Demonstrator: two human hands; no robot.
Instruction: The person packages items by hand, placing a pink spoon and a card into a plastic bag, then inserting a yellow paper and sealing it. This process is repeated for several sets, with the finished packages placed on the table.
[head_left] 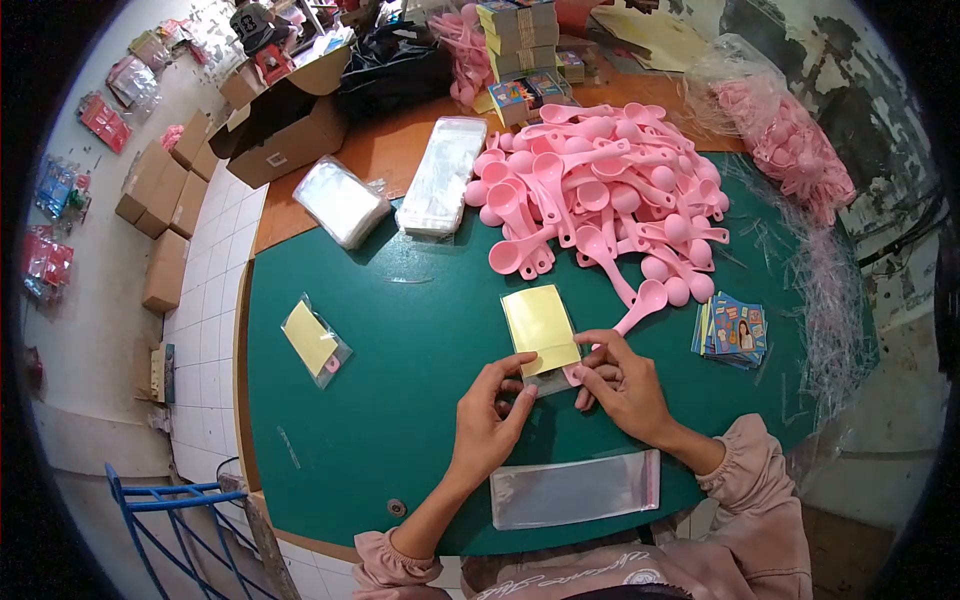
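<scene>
The packet (541,318), a yellow card in a clear bag with a pink tip showing at its lower right, is on the near side of the spoon pile (610,185), apart from it. The left hand (487,412) is partly closed, thumb and forefinger pinching the packet's lower left. The right hand (628,392) is likewise part-curled, thumb and fingers gripping its lower right edge. A second packet (312,340) lies well left of the pile, nearer the person. The card stack (735,332) sits just off the pile's near right side. Two bag stacks (443,178) stand left of the pile. A clear sleeve (570,493) lies flat, well toward the person from the pile.
</scene>
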